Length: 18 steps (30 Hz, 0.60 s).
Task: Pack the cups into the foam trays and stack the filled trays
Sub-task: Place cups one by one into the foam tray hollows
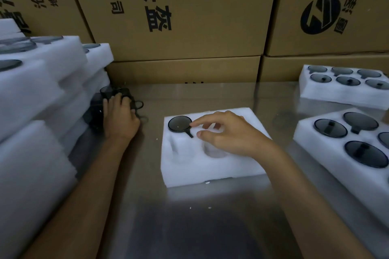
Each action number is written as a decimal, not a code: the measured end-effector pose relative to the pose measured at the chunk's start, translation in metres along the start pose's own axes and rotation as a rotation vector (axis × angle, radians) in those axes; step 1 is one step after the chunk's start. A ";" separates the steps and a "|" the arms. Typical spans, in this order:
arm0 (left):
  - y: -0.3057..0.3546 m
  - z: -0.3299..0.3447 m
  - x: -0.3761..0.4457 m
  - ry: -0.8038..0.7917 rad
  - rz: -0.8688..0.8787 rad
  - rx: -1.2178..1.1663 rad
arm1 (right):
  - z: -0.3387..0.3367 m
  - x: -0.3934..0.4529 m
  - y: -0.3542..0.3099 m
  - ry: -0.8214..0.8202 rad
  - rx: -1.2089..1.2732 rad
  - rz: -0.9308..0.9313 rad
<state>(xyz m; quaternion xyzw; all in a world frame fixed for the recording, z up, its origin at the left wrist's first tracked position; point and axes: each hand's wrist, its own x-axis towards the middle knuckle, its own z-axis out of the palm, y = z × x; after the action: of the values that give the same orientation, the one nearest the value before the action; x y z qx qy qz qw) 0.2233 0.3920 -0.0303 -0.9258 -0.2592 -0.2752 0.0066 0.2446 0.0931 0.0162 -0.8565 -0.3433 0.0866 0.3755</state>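
Left hand (121,116) grips dark cups (117,99) at 9 o'clock; right hand (227,132) loose, fingers spread over foam tray (210,166) centre. One cup (180,124) seated, 10 o'clock pocket. Two filled trays (345,90) at 3 o'clock.

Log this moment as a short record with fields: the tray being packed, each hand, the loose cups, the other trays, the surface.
tray in work: white foam tray at table centre, one dark cup seated in its far-left pocket, near pockets empty
right hand: above the tray, fingers relaxed, holding nothing
left hand: reaching onto loose dark cups beside the left stack
left stack: foam trays piled
filled trays: two at right, separate
surface: metal table
backdrop: cardboard boxes
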 end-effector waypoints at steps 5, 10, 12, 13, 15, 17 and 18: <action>0.036 -0.036 0.007 -0.032 0.071 -0.514 | -0.019 0.000 0.001 0.220 0.242 0.032; 0.087 -0.101 0.003 -0.329 0.391 -0.822 | -0.045 -0.006 0.003 0.347 0.350 -0.010; 0.103 -0.114 -0.008 -0.483 0.504 -0.865 | -0.051 -0.009 0.002 0.305 0.372 -0.023; 0.110 -0.117 -0.014 -0.531 0.535 -0.877 | -0.053 -0.010 0.001 0.278 0.372 -0.027; 0.120 -0.117 -0.023 -0.583 0.556 -0.874 | -0.053 -0.012 0.000 0.235 0.364 -0.033; 0.124 -0.112 -0.027 -0.605 0.558 -0.875 | -0.052 -0.012 -0.001 0.202 0.344 -0.040; 0.125 -0.108 -0.028 -0.617 0.546 -0.888 | -0.051 -0.012 -0.001 0.188 0.334 -0.040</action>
<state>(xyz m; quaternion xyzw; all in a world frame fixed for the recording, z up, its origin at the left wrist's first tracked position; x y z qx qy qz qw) 0.2093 0.2542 0.0636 -0.9102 0.1372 -0.0643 -0.3854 0.2556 0.0560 0.0510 -0.7795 -0.3045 0.0544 0.5447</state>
